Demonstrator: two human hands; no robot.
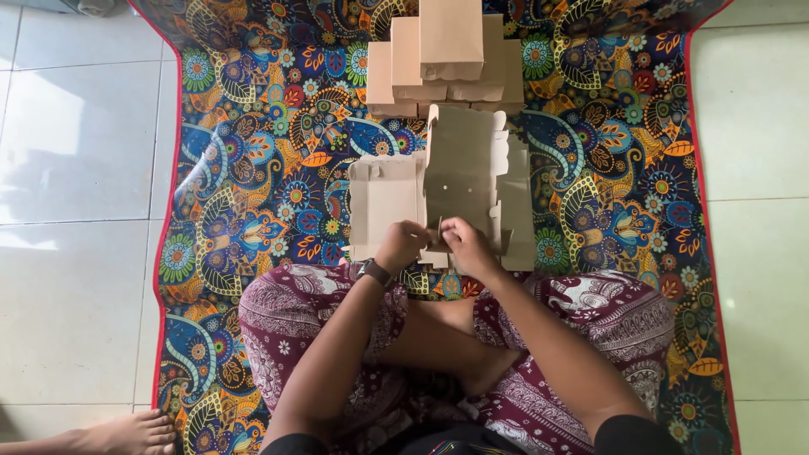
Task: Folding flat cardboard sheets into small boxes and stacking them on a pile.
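Note:
I sit cross-legged on a patterned cloth. My left hand (pixel 403 244) and my right hand (pixel 466 243) pinch the near edge of a flat brown cardboard box blank (pixel 463 168), fingers meeting around a small flap at its front. The blank stands partly raised, its die-cut tabs showing at the top. It rests over a pile of similar flat blanks (pixel 383 198) spread on the cloth. A dark watch is on my left wrist (pixel 373 271).
Several folded brown cardboard boxes (pixel 447 50) stand stacked at the far end of the colourful cloth (pixel 253 168). White floor tiles (pixel 76 168) lie on both sides. Another person's bare foot (pixel 126 434) shows at the bottom left.

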